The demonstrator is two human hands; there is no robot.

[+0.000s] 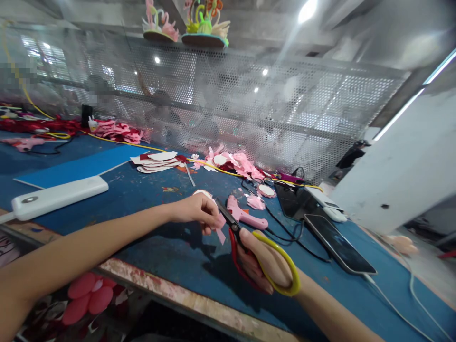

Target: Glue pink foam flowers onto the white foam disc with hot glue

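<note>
A craft workshop: blue workbench [149, 190] strewn with pink felt cutouts [242, 164], glue gun [245, 216], perforated metal screen [249, 109]

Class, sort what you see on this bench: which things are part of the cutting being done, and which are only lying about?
In use:
left hand
pink felt piece
scissors
right hand

Lying about:
pink glue gun
phone
white power bank
white card shapes
pink scraps

No writing legible — none anywhere.
</note>
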